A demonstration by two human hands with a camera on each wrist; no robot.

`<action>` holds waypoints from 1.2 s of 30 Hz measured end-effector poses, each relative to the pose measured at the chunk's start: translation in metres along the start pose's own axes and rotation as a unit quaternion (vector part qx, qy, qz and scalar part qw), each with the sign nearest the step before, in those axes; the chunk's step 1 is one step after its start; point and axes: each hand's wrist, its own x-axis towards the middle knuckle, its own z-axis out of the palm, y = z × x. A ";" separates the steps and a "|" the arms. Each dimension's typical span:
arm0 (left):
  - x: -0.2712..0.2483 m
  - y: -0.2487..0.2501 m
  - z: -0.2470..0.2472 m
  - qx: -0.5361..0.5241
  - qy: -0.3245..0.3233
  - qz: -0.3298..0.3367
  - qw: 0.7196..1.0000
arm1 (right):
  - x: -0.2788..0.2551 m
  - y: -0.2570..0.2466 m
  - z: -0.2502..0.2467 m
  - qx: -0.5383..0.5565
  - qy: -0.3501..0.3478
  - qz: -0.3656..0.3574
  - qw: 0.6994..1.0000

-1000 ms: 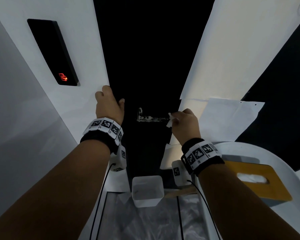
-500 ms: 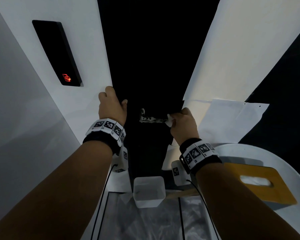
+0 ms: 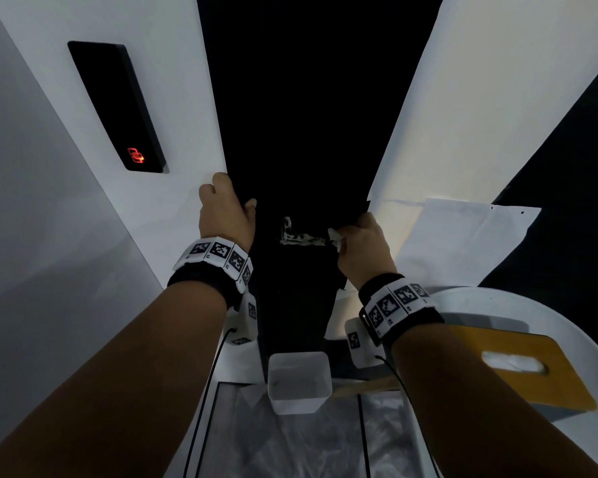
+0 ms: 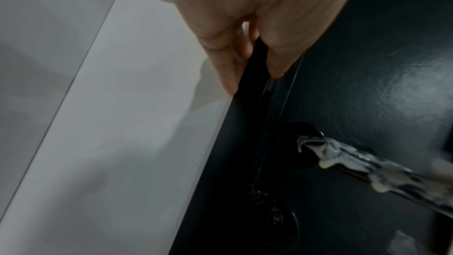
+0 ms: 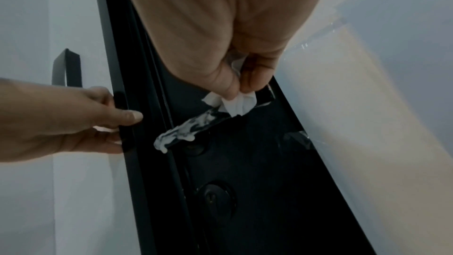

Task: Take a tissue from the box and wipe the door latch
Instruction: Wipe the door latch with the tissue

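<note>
Pinching a tissue [image 5: 239,105] against the level door latch's [image 3: 302,238] right end, right hand [image 3: 365,251]; left hand [image 3: 225,215] grips the door edge [image 4: 247,92].

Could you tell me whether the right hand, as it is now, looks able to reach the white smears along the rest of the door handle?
Probably yes: the right hand already pinches the tissue against the door handle, and nothing lies along the smeared bar.

Tissue box [image 3: 529,367] on round white table [image 3: 491,298]
</note>
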 end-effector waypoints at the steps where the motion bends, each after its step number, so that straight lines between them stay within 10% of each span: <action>1: 0.000 0.000 0.000 0.001 0.000 -0.001 1.000 | 0.001 0.000 0.004 -0.010 -0.009 0.000 1.000; 36: 0.000 0.001 -0.001 -0.003 -0.005 -0.003 1.000 | 0.005 -0.001 0.005 0.051 0.031 -0.071 0.996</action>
